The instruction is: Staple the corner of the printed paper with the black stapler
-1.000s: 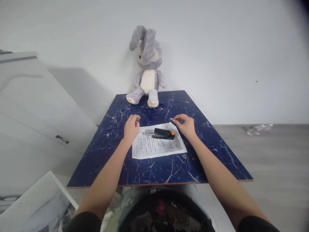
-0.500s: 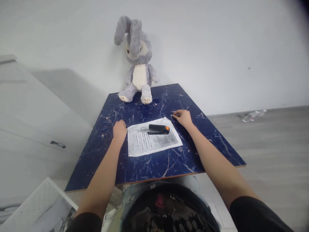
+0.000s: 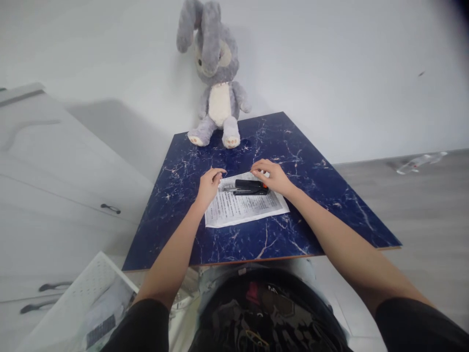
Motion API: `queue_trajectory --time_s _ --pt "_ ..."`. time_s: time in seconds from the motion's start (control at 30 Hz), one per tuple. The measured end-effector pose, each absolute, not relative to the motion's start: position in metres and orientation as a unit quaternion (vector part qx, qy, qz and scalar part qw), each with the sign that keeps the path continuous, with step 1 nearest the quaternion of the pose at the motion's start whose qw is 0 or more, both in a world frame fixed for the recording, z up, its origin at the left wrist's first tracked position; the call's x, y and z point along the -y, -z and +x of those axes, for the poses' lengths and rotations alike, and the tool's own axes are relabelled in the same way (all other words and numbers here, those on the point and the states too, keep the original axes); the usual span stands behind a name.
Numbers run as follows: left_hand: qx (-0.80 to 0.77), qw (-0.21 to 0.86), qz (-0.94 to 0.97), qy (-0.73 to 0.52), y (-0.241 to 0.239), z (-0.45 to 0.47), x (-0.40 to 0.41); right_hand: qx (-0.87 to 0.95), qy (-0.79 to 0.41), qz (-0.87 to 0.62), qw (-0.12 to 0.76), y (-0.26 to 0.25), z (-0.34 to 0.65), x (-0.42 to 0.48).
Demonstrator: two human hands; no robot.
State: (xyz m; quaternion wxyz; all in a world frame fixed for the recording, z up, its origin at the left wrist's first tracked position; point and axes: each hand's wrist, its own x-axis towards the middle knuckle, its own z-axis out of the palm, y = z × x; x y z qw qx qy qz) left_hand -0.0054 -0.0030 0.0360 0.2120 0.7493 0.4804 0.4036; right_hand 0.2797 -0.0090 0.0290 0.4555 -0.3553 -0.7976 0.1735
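A black stapler with an orange end lies on a sheet of printed paper, a metal part sticking out at its left. My left hand is over the paper's upper left corner, index finger stretched toward the right and the others loosely bent; I see nothing in it. Over the stapler's right end is my right hand, partly hiding its orange part. The thumb and fingers of that hand are pinched together above the paper's top edge, and what is between them is too small to make out.
The paper lies on a blue marbled table. At its back edge a grey plush rabbit sits against the wall. White cabinets stand to the left, with a white perforated bin below. A clear plastic object lies on the floor at right.
Both hands have moved inward, from either side of the paper to above its upper part. The left hand's index finger has stretched out. The view has shifted slightly.
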Motion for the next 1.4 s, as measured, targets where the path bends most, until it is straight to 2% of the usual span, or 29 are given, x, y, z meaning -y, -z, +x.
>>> queue_trajectory --time_s 0.13,0.3,0.47,0.6,0.8,1.13,1.4 --pt "-0.464 0.182 0.79 -0.358 -0.039 -0.004 0.004 0.844 -0.211 -0.28 0.405 -0.032 0.275 0.014" --pt "-0.464 0.213 0.801 -0.313 -0.038 0.0 0.008 0.865 -0.215 -0.27 0.365 -0.031 0.272 0.016" --pt "-0.439 0.195 0.823 -0.304 -0.046 -0.004 0.009 0.87 -0.212 -0.274 0.35 -0.03 0.273 0.014" --pt "-0.456 0.232 0.799 -0.317 -0.051 -0.01 0.01 0.878 -0.206 -0.275 0.333 -0.029 0.274 0.014" --pt "-0.42 0.289 0.82 -0.259 -0.046 -0.009 0.011 0.881 -0.214 -0.272 0.323 -0.028 0.275 0.013" --pt "-0.416 0.298 0.819 -0.259 -0.043 -0.009 0.011 0.881 -0.224 -0.272 0.317 -0.031 0.276 0.015" --pt "-0.36 0.326 0.849 -0.21 -0.044 -0.043 -0.005 0.88 -0.23 -0.296 0.292 -0.029 0.276 0.015"
